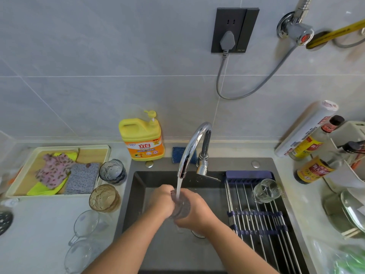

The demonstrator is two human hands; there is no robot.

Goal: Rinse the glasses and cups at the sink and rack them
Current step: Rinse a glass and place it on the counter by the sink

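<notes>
Both hands hold a clear glass (180, 208) over the dark sink (138, 194), under the water running from the chrome faucet (194, 147). My left hand (162, 200) wraps its left side and my right hand (194, 209) grips its right side. One ribbed clear glass (265, 191) lies on the roll-up rack (254, 216) across the sink's right half. On the counter to the left stand a blue-grey glass (113, 171), an amber glass (104, 198) and two clear handled cups (87, 224) (79, 256).
A yellow detergent bottle (143, 139) and a blue sponge (177, 154) sit behind the sink. A tray (23, 171) with cloths lies at the left. Sauce bottles (314, 169), a film roll (308, 129) and pots (347, 212) crowd the right counter.
</notes>
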